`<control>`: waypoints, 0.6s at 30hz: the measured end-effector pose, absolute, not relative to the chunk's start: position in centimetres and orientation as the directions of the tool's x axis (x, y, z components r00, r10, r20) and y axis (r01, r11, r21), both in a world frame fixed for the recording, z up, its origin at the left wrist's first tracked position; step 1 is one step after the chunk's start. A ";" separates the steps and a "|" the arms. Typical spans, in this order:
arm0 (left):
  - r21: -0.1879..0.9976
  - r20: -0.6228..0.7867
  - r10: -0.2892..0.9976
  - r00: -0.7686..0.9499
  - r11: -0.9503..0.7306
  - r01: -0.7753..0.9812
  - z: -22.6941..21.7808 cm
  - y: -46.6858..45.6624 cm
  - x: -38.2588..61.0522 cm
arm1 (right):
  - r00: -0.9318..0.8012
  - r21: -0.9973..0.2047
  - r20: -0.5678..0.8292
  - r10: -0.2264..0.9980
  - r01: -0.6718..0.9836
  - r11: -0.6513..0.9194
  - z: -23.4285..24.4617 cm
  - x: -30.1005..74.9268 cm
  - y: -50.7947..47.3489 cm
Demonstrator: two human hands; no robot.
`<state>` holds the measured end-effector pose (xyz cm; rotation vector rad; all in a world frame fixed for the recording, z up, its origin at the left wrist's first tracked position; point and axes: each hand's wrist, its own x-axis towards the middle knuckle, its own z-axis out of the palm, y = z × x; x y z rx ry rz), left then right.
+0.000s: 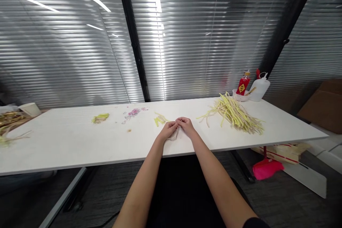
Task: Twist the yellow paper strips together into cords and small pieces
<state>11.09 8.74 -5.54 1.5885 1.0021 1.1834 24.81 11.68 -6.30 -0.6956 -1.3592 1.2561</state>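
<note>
Head view: pale strand curves leftward below the left hand.

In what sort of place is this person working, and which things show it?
It looks like an office or meeting room, though I cannot be certain. Slatted blinds cover the wall behind the long white table, and the dark floor looks carpeted.

Tabletop smooth, white, faintly satin. Blinds look metallic, slats glossy. Red bottle looks like shiny plastic. Squeeze bottle: milky translucent plastic, softer sheen. Piled stalks matt, fibrous. Carpet dark, rough. Box: dull brown cardboard. Table leg is smooth grey metal. Pink item (cloth or plastic, hard to tell) looks soft-surfaced.
</note>
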 end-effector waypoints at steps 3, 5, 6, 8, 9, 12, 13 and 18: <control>0.950 0.294 0.950 0.106 -0.303 0.080 -5.7 8.9 11.0 | -0.180 -0.936 0.321 0.930 -0.209 0.283 -6.3 24.9 11.7; 0.951 0.305 0.951 0.053 -0.307 0.044 -5.7 9.0 11.0 | -0.173 -0.937 0.322 0.931 -0.199 0.287 -6.4 25.0 11.7; 0.951 0.307 0.951 0.047 -0.308 0.029 -5.6 8.9 11.0 | -0.177 -0.937 0.321 0.930 -0.204 0.284 -6.4 25.0 11.8; 0.953 0.301 0.951 0.062 -0.302 0.005 -5.6 8.9 11.0 | -0.195 -0.937 0.315 0.929 -0.222 0.271 -6.5 25.0 11.8; 0.955 0.296 0.952 0.073 -0.296 -0.004 -5.5 8.8 11.0 | -0.205 -0.935 0.315 0.927 -0.233 0.266 -6.6 25.0 11.8; 0.964 0.267 0.959 0.092 -0.265 -0.035 -5.4 8.7 11.0 | -0.232 -0.928 0.331 0.915 -0.257 0.271 -6.6 25.0 11.8; 0.966 0.256 0.962 0.094 -0.253 -0.044 -5.4 8.7 11.0 | -0.241 -0.926 0.337 0.910 -0.259 0.274 -6.5 25.0 11.7; 0.973 0.223 0.974 0.041 -0.220 -0.066 -5.2 8.6 10.9 | -0.227 -0.930 0.349 0.909 -0.200 0.308 -6.0 24.9 11.3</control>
